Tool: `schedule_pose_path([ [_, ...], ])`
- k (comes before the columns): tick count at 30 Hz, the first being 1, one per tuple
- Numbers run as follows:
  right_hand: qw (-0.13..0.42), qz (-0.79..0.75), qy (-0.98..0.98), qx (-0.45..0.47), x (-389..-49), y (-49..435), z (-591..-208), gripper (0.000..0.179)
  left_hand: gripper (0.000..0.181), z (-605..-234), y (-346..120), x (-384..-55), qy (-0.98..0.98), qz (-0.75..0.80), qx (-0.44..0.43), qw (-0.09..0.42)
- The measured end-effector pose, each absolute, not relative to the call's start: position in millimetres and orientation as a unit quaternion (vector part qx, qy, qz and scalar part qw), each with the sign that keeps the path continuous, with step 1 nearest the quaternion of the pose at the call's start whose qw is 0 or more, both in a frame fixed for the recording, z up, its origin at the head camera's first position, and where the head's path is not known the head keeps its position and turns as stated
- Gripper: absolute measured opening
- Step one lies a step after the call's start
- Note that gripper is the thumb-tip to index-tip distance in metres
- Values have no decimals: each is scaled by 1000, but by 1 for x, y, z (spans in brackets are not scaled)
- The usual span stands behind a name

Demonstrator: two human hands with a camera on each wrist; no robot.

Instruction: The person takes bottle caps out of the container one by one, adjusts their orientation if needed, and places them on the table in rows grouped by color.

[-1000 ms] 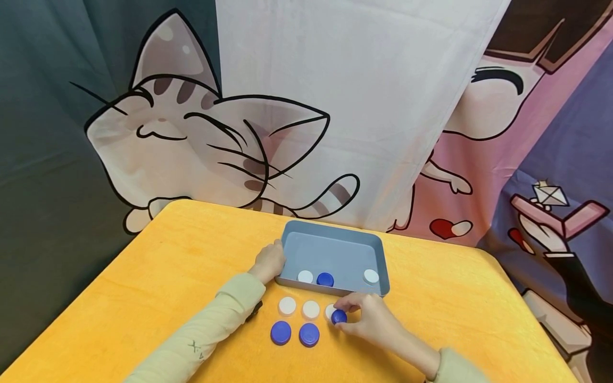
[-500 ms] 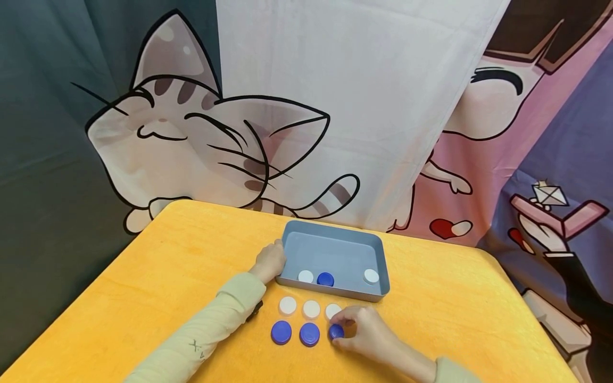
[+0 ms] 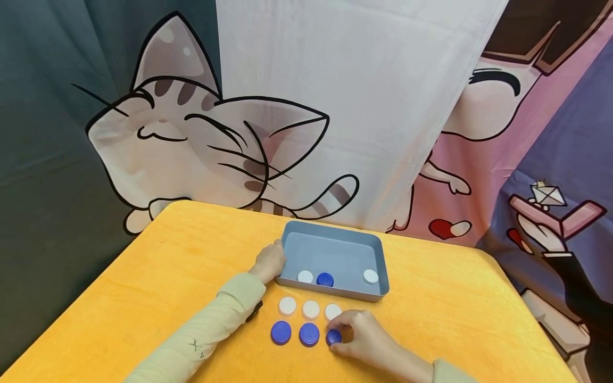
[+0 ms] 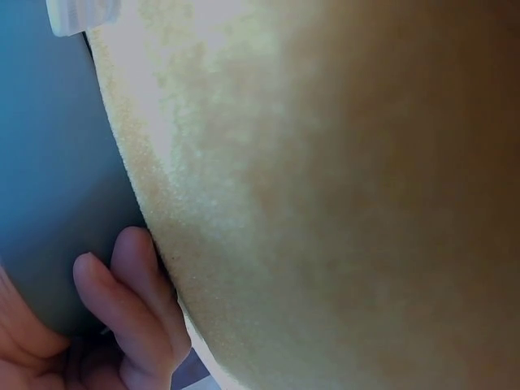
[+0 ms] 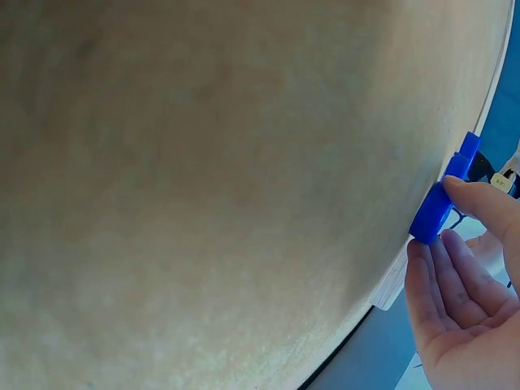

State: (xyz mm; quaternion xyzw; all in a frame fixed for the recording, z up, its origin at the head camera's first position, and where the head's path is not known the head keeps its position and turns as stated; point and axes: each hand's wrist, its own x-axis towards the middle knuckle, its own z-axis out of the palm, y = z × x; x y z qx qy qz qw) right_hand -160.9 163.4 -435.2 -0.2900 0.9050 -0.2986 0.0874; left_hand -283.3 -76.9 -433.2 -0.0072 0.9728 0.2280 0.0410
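My right hand (image 3: 366, 338) pinches a round blue bottle cap (image 3: 333, 337) between thumb and fingers, low over the table. That cap is at the right end of a row with two other blue caps (image 3: 309, 334). Just behind them lies a row of white caps (image 3: 311, 309), the rightmost partly overlapped by my fingers. In the right wrist view the blue cap (image 5: 431, 213) sits upright on edge between thumb and fingertips. My left hand (image 3: 269, 261) grips the left wall of the blue-grey tray (image 3: 330, 246); its curled fingers (image 4: 130, 313) show in the left wrist view.
Inside the tray, along its front wall, lie two white caps (image 3: 370, 276) and one blue cap (image 3: 325, 279). A yellow cloth (image 3: 201, 255) covers the table. Behind its back edge hangs a curtain (image 3: 359, 106) printed with cartoon figures.
My right hand has brought the blue cap down and toward me, from beside the rightmost white cap to the end of the blue row. My left hand stays on the tray.
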Motion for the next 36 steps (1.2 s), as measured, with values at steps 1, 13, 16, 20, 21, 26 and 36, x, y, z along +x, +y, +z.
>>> schedule_pose_path([
  [1,88,-298,905,-290,-161,163,-435,23,24,-433,-77,-283,973,227,-7,41],
  [13,93,-286,908,-292,-160,163,-435,25,22,-433,-78,-283,973,227,-3,41],
  [16,96,-285,908,-291,-160,163,-435,25,22,-433,-78,-283,973,227,-2,39],
  [20,96,-285,908,-291,-160,163,-435,25,21,-434,-78,-283,974,225,3,33],
  [21,97,-285,908,-291,-160,163,-435,25,20,-434,-79,-283,974,225,4,33],
  [26,105,-285,908,-288,-160,162,-434,26,18,-435,-78,-283,973,227,3,29],
  [36,103,-279,910,-290,-160,162,-433,29,17,-435,-79,-284,973,228,1,30],
])
